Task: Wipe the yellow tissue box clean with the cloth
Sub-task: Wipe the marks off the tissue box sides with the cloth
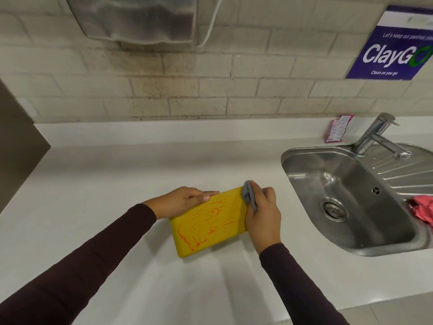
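a: while the yellow tissue box (208, 221) lies flat on the white worktop (117, 172), where exactly does it sit?
b: about midway between the back and front edges, left of the steel sink (351, 174) and apart from it. it's turned at a slant, and orange-red smears (187, 240) streak its top face.
a: and the left hand (185, 199)?
b: it rests on the box's far left corner, fingers straight and pressed together along the far edge.
a: the right hand (262, 214)?
b: its fingers are curled around a bunched grey cloth (249, 194), holding it against the box's far right corner. both sleeves are dark.
a: anything else around?
b: a tap (375, 134) stands behind the sink, a pink rag (421, 211) hangs over the sink's right side, and a pink sachet (337, 129) leans at the worktop's back edge, against the tiled wall. a blue sign (393, 48) on that wall reads "claygo, clean as you go".
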Action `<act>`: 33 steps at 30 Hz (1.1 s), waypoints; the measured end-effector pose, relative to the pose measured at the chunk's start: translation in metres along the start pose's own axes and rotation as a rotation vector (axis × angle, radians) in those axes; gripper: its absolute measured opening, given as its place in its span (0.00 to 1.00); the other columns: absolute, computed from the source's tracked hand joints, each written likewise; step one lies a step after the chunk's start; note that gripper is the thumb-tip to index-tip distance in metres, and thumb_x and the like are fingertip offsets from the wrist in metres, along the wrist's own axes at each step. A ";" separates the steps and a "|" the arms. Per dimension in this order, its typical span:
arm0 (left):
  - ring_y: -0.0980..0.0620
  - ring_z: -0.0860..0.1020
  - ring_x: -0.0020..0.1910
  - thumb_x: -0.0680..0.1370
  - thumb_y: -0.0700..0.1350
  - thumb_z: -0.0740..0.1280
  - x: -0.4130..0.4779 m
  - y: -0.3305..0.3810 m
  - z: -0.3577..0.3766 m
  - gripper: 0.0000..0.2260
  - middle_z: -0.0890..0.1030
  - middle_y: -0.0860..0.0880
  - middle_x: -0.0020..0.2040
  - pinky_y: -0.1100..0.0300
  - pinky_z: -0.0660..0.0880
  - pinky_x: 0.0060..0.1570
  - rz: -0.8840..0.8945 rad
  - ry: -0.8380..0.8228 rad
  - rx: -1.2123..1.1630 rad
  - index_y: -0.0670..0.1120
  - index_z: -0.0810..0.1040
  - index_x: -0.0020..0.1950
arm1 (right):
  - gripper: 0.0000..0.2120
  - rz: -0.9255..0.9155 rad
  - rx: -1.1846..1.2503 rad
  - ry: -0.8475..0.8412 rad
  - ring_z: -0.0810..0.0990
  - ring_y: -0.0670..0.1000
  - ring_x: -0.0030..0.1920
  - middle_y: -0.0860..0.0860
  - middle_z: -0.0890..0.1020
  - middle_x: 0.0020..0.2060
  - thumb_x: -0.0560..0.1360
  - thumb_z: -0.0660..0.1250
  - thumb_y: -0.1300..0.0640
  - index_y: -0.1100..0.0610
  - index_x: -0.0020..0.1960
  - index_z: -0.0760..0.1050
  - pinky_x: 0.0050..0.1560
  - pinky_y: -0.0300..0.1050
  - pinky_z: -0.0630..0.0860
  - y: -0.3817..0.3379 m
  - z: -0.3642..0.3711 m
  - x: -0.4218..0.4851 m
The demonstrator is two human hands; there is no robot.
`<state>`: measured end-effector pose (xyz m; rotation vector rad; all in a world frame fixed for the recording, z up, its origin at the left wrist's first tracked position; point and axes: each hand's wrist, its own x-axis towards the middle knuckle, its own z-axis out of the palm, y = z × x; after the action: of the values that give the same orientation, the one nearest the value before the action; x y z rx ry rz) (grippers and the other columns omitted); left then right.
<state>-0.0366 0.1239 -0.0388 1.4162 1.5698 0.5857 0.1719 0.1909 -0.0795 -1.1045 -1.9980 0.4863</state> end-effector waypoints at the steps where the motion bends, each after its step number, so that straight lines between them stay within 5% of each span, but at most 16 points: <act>1: 0.78 0.74 0.43 0.80 0.53 0.55 0.000 0.000 0.000 0.12 0.76 0.78 0.39 0.83 0.67 0.40 0.000 -0.002 -0.005 0.68 0.68 0.60 | 0.22 -0.025 -0.017 -0.029 0.72 0.49 0.34 0.55 0.72 0.44 0.72 0.65 0.72 0.58 0.64 0.72 0.33 0.40 0.71 -0.002 0.000 0.003; 4: 0.77 0.74 0.43 0.79 0.54 0.55 0.000 -0.002 0.000 0.12 0.77 0.75 0.39 0.82 0.68 0.39 -0.005 -0.001 -0.020 0.71 0.68 0.58 | 0.24 -0.123 -0.069 -0.122 0.75 0.56 0.33 0.59 0.74 0.44 0.69 0.66 0.75 0.61 0.63 0.73 0.29 0.46 0.76 -0.002 -0.003 -0.001; 8: 0.75 0.76 0.42 0.79 0.55 0.55 0.002 -0.005 -0.002 0.11 0.77 0.71 0.41 0.80 0.69 0.37 -0.014 0.002 -0.033 0.72 0.69 0.56 | 0.24 -0.263 -0.141 -0.219 0.76 0.56 0.31 0.61 0.76 0.42 0.65 0.67 0.72 0.65 0.62 0.74 0.28 0.38 0.71 0.006 -0.009 -0.018; 16: 0.76 0.76 0.45 0.79 0.56 0.55 0.002 -0.004 -0.004 0.11 0.78 0.75 0.42 0.81 0.69 0.40 -0.016 -0.016 -0.043 0.72 0.69 0.57 | 0.21 0.099 0.101 -0.010 0.72 0.47 0.39 0.50 0.72 0.44 0.73 0.63 0.71 0.59 0.64 0.73 0.41 0.20 0.66 -0.003 0.003 -0.001; 23: 0.69 0.78 0.44 0.79 0.56 0.55 0.005 -0.007 -0.005 0.11 0.78 0.65 0.50 0.77 0.72 0.39 -0.035 -0.021 -0.056 0.73 0.69 0.55 | 0.21 -0.164 0.023 -0.241 0.74 0.49 0.38 0.55 0.76 0.44 0.71 0.60 0.63 0.58 0.64 0.73 0.35 0.37 0.74 -0.008 0.001 -0.014; 29: 0.74 0.77 0.44 0.79 0.56 0.55 0.005 -0.008 -0.003 0.11 0.77 0.68 0.49 0.79 0.71 0.39 -0.034 -0.021 -0.072 0.73 0.69 0.55 | 0.21 -0.019 0.042 -0.124 0.73 0.47 0.38 0.50 0.74 0.43 0.72 0.64 0.69 0.58 0.64 0.74 0.37 0.23 0.67 0.003 -0.001 -0.004; 33: 0.66 0.78 0.44 0.79 0.56 0.54 0.006 -0.008 -0.002 0.11 0.77 0.65 0.47 0.77 0.72 0.37 -0.041 -0.009 -0.061 0.74 0.69 0.53 | 0.21 -0.048 0.072 -0.143 0.73 0.47 0.42 0.53 0.76 0.47 0.73 0.62 0.67 0.57 0.65 0.73 0.42 0.24 0.68 -0.013 0.007 0.000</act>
<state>-0.0419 0.1283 -0.0464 1.3368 1.5572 0.5970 0.1600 0.1845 -0.0754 -1.0000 -2.1081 0.6219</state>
